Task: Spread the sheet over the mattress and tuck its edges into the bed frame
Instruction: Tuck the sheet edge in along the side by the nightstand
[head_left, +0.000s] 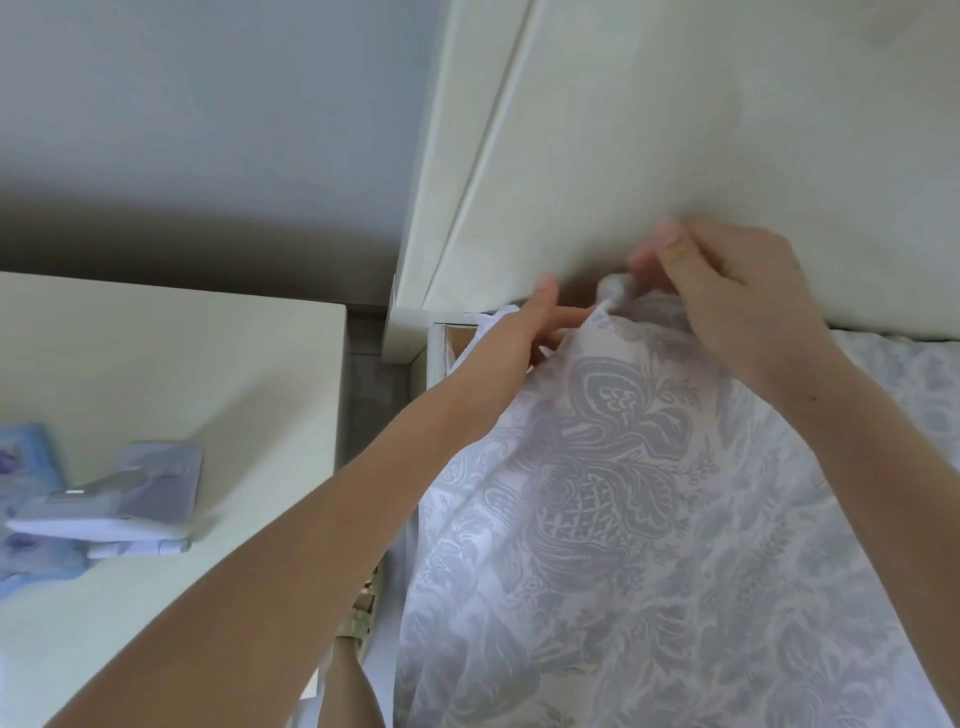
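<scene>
Nearest the camera, the sheet (623, 519), white with a grey damask print, is lying in a broad fold that is running up the bed towards its head corner. Both bare forearms are reaching forward, one along each side of this fold. To the left, a pale desk (182, 364) is standing beside the bed, apart from it by a narrow gap, and is carrying a blurred lilac gadget (130, 493) near its left edge.

Further up, the left hand (524, 332) is gripping the sheet's left edge, its fingers curling under the cloth and its thumb sticking up, just above the frame (440, 345) corner. The right hand (727, 296) is pinching the bunched tip of the sheet between thumb and curled fingers, with the forefinger lifting clear; blur is hiding the exact grip. Both hands are working close against the cream headboard (675, 130). Beyond it, a grey-blue wall (208, 130) is filling the upper left.
</scene>
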